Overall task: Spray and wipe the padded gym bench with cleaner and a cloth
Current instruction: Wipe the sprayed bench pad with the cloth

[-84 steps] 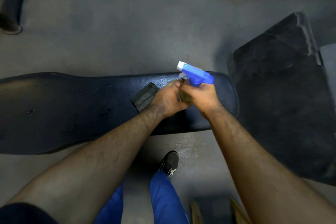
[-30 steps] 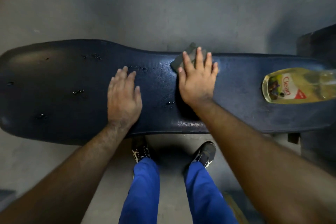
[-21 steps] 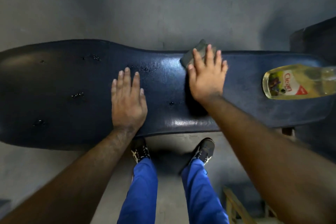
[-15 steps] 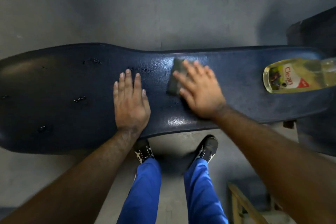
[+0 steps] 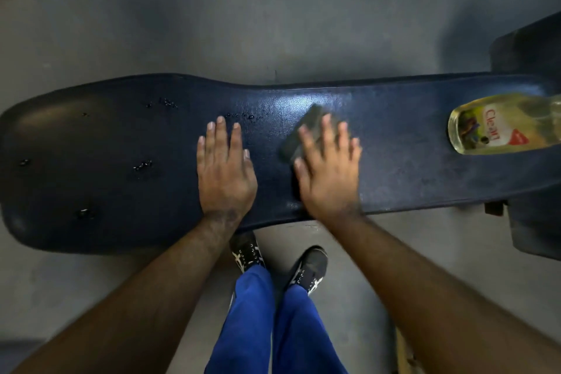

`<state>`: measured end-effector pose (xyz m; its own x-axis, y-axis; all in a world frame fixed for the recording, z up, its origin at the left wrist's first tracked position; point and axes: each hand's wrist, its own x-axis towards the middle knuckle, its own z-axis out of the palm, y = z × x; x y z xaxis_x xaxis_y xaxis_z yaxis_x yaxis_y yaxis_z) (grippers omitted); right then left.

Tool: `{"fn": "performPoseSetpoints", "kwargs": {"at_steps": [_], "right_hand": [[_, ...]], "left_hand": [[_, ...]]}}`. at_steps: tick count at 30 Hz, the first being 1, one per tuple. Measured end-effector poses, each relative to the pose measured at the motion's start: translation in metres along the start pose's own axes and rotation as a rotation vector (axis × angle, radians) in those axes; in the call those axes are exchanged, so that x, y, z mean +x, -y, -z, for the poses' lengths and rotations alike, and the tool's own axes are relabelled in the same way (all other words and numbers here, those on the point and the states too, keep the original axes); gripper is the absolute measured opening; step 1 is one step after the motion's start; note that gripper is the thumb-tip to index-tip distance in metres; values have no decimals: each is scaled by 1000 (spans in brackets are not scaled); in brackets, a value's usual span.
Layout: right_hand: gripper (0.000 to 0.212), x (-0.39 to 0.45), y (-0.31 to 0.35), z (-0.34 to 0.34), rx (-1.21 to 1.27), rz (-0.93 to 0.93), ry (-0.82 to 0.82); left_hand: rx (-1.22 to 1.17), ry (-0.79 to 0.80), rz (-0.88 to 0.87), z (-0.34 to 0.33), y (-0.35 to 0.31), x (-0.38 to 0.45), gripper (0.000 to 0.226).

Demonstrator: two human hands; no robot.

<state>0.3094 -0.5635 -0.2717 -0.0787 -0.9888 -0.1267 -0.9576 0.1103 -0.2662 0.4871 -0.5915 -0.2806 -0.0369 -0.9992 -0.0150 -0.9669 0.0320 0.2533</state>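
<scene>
The grey concrete floor (image 5: 273,18) ran under everything. Across it lay the padded bench (image 5: 409,143), a long dark-blue tabletop with a pebbled, glossy cover, broad and rounded at its left end and narrower to the right. Droplets (image 5: 142,165) beaded on its left half. At the far right end a clear bottle (image 5: 504,124) of yellow liquid lay on its side on the padding; its white-and-red label read "Clean". The left hand (image 5: 226,174) rested flat on the middle of the padding, fingers straight and close together, gripping nothing. Just right of it, the right hand (image 5: 329,174) pressed down with straight, spread fingers on a small dark-grey folded cloth (image 5: 300,136), which showed beyond the fingertips; this hand was motion-blurred. Near the bench stood blue trouser legs (image 5: 273,322) and black shoes (image 5: 246,252) with white markings.
</scene>
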Motion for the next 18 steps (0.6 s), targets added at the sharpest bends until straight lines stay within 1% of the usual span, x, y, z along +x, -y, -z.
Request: {"fn": "performPoseSetpoints", "kwargs": {"at_steps": [2, 3, 4, 5, 7, 8, 9, 10, 11, 12, 13, 14, 15, 16, 17, 18], "right_hand": [[54, -27, -23, 5, -27, 425, 114], [54, -20, -42, 8, -56, 542, 109], [54, -8, -57, 8, -86, 518, 72], [54, 1, -61, 6, -74, 351, 23], [55, -3, -43, -4, -8, -53, -104], [55, -18, -23, -13, 15, -122, -131], [54, -37, -3, -18, 18, -33, -116], [53, -52, 5, -18, 18, 138, -57], [52, -58, 1, -15, 15, 329, 4], [52, -52, -15, -12, -14, 489, 30], [52, -39, -30, -9, -66, 551, 23], [52, -25, -41, -7, -86, 482, 3], [53, -13, -44, -7, -59, 294, -37], [54, -10, -35, -8, -13, 47, -95], [55, -15, -17, -13, 30, -126, -131], [55, -25, 6, -18, 37, -156, -132]], "left_hand": [[-5, 2, -14, 1, -1, -1, 52], [-11, -11, -21, 1, 0, -1, 52], [-21, -29, -25, -1, 1, -1, 51], [-28, -42, -26, -4, 3, -2, 50], [-48, -59, -22, -8, 4, -3, 50], [-58, -61, -25, -7, 3, -3, 50], [-68, -61, -24, -4, 3, -2, 50], [-85, -60, -20, -3, 2, -1, 50], [-104, -59, -14, -2, 3, 0, 50], [-117, -62, -13, -2, 3, 0, 50], [-128, -66, -14, -3, 5, -1, 50], [-141, -72, -16, -5, 6, -2, 49], [-159, -78, -18, -6, 6, -2, 48], [-180, -83, -18, -7, 6, -2, 48], [-205, -87, -14, -6, 6, -1, 47], [-239, -89, -8, -4, 7, -1, 47]]}}
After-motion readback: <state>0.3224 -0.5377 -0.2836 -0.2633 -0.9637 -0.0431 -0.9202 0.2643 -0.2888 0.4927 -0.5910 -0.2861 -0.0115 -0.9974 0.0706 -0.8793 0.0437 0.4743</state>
